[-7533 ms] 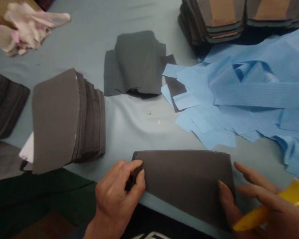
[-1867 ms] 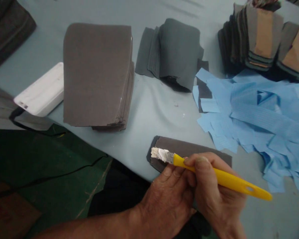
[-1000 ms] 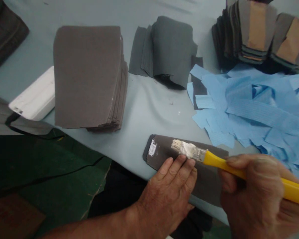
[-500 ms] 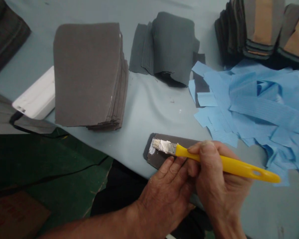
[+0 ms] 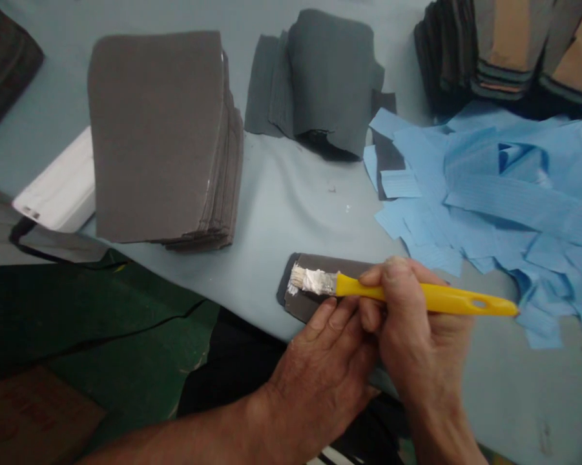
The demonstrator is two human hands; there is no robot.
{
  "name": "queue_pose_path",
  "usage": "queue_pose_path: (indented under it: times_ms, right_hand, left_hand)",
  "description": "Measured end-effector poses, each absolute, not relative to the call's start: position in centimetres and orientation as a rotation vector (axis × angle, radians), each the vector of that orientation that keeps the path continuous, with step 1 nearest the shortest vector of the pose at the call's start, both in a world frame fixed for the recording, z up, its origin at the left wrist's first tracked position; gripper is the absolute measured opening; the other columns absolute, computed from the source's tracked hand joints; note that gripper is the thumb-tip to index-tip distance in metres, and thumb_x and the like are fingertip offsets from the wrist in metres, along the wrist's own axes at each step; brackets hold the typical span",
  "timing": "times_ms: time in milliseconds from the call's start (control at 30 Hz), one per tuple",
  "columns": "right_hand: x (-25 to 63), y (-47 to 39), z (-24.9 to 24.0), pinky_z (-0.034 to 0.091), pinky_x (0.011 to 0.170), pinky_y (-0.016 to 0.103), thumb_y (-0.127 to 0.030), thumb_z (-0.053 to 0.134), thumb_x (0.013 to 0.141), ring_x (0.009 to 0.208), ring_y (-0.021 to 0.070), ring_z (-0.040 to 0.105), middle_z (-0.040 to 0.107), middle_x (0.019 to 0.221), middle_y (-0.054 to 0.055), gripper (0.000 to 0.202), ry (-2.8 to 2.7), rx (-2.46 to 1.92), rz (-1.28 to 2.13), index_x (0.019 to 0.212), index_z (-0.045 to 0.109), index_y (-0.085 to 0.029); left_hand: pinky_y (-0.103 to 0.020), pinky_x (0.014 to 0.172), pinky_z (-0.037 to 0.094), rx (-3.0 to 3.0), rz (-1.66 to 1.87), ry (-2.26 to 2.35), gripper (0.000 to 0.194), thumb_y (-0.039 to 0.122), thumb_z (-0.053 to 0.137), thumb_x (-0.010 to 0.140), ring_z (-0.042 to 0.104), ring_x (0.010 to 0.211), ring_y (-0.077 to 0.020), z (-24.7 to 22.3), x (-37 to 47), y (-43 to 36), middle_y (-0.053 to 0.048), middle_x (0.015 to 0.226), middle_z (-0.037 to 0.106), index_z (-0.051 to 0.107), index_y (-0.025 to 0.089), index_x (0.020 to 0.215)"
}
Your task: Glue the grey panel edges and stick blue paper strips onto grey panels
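Note:
My right hand [image 5: 411, 316] grips a brush by its yellow handle [image 5: 450, 299]. White paste coats the bristles [image 5: 312, 280], whose tips touch the left end of a dark brown folded strip [image 5: 351, 263] near the table's front edge. A white smear [image 5: 292, 289] shows on that end, beside a darker grey border. My left hand [image 5: 327, 365] lies with its fingers flat on the strip's near side, just below the brush. Its thumb is hidden, and both hands cover the strip's right part.
A tall stack of brown sheets [image 5: 155, 135] stands at left, partly over a white box-shaped device [image 5: 58, 187] with a black cord. Behind lie grey-green folded pieces [image 5: 332, 77]. Light-blue strips [image 5: 504, 194] are heaped at right, below dark bundles [image 5: 508, 39] with tan bands.
The brush handle has swung to lie more level, and its bristles have shifted slightly along the strip's end. My left hand stays on the strip. The whole view has shifted a little.

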State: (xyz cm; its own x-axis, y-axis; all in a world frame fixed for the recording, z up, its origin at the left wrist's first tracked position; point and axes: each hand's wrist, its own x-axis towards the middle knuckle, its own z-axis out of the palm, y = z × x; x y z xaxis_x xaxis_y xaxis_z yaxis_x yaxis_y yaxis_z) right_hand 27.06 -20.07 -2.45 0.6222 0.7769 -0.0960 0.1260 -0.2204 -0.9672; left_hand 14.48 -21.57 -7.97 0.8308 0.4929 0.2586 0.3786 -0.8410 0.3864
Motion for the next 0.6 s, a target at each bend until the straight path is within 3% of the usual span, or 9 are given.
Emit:
queue_pose_path:
  times_ms: [100, 267, 467, 600]
  right_hand:
    - [27.6, -20.3, -2.3, 0.032, 0.037, 0.021, -0.046, 0.065, 0.1, 0.037, 0.0092, 0.043, 0.047, 0.045, -0.006, 0.036, -0.712, -1.659, 0.778, 0.074, 0.066, -0.021]
    - [29.5, -20.9, -1.1, 0.025, 0.036, 0.025, -0.041, 0.065, 0.1, 0.035, 0.0094, 0.036, 0.04, 0.044, -0.008, 0.031, -0.539, -1.57, 0.627, 0.074, 0.064, -0.024]
    - [32.5, -22.5, -0.6, 0.023, 0.036, 0.026, -0.033, 0.068, 0.092, 0.038, 0.0049, 0.033, 0.054, 0.065, -0.004, 0.028, -0.343, -1.552, 0.364, 0.068, 0.061, -0.021]
    - [35.1, -25.2, -0.8, 0.022, 0.036, 0.024, -0.041, 0.072, 0.092, 0.039, 0.0047, 0.034, 0.052, 0.062, -0.004, 0.033, -0.362, -1.56, 0.217, 0.068, 0.062, -0.021]
  left_hand:
    - [-0.041, 0.133, 0.026, 2.694, 0.466, 0.652, 0.063, 0.046, 0.052, 0.107, 0.043, 0.155, -0.0281, -7.8, 14.4, -21.6, -0.013, 0.165, 0.051, 0.047, 0.006, 0.156]
    - [-0.043, 0.136, 0.013, 2.717, 0.457, 0.672, 0.064, 0.045, 0.057, 0.105, 0.043, 0.155, -0.0286, -7.4, 14.4, -21.4, -0.011, 0.165, 0.051, 0.048, 0.007, 0.155]
    - [-0.04, 0.136, 0.013, 2.678, 0.532, 0.679, 0.055, 0.039, 0.058, 0.105, 0.045, 0.154, -0.0284, -7.5, 14.5, -21.1, -0.012, 0.161, 0.057, 0.055, 0.006, 0.149]
    - [-0.039, 0.136, 0.016, 2.693, 0.632, 0.636, 0.049, 0.034, 0.055, 0.106, 0.036, 0.16, -0.0257, -7.7, 14.8, -20.6, -0.018, 0.153, 0.063, 0.06, 0.003, 0.144]
